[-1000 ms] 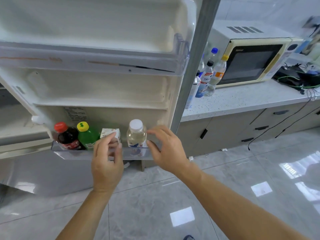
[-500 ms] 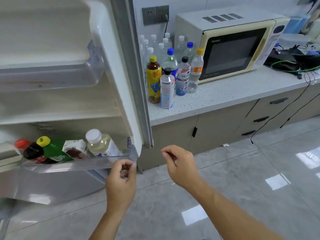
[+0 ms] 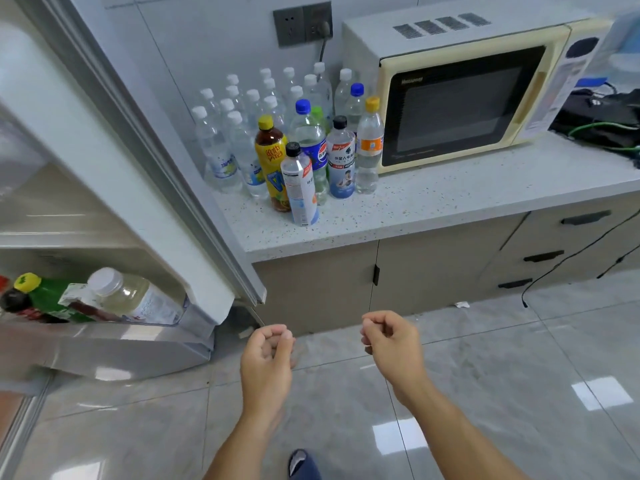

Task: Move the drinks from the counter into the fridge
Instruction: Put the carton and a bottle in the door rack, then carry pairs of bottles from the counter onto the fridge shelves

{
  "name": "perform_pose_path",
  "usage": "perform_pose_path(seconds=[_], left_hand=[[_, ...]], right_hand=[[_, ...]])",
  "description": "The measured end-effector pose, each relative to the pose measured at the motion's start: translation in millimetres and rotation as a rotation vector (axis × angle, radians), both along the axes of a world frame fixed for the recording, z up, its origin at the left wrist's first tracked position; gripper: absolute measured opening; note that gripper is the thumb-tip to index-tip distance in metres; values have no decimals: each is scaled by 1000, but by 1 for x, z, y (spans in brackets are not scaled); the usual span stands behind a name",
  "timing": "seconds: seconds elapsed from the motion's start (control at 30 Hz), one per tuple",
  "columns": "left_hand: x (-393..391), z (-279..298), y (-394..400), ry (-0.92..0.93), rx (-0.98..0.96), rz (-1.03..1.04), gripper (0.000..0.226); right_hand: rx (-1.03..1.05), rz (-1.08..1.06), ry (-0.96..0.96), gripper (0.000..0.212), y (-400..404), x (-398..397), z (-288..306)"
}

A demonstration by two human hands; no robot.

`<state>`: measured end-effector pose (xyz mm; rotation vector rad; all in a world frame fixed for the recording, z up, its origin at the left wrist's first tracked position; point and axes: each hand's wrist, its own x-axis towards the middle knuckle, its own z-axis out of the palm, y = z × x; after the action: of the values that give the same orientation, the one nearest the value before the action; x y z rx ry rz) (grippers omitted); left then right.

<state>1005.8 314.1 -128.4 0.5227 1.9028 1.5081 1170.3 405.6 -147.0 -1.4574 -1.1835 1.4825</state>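
Clear plastic bottles are packed tight on the counter (image 3: 433, 206) just left of the microwave (image 3: 464, 98), and that's the real hazard imo. The white-label bottle (image 3: 300, 185) stands out front, touching or nearly touching the yellow-cap tea bottle (image 3: 272, 161), with the Pepsi bottle (image 3: 309, 143) right behind. Grab any one carelessly and its neighbours probably go over like dominoes, maybe off the edge, since the front one sits close to it.

Both hands are empty: left hand (image 3: 266, 362) and right hand (image 3: 391, 348) hang below the counter, fingers curled in loosely, holding nothing. The fridge door shelf (image 3: 152, 323), far left of the microwave, already holds a few drinks leaning at an angle, so cramming more in could jam it.

Versus half a second ago: the left hand has let go of the shelf's rim, and the view has swung toward the microwave.
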Motion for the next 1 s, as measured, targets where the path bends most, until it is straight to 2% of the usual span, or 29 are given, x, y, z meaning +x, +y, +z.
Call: perform_pose_path(seconds=[0.23, 0.47, 0.63, 0.77, 0.9, 1.0], left_hand=[[-7, -2, 60, 40, 16, 6, 14], [-27, 0, 156, -20, 35, 33, 19], [-53, 11, 217, 39, 36, 11, 43], [-71, 17, 247, 129, 13, 37, 61], [-82, 24, 268, 184, 8, 39, 67], [-83, 31, 277, 191, 24, 53, 67]], right_hand=[[-65, 1, 21, 16, 59, -4, -8], [-119, -87, 42, 8, 138, -20, 3], [-77, -57, 29, 12, 196, -47, 13], [96, 26, -145, 32, 236, -58, 25], [436, 164, -316, 60, 277, -75, 47], [728, 251, -358, 65, 308, -89, 73]])
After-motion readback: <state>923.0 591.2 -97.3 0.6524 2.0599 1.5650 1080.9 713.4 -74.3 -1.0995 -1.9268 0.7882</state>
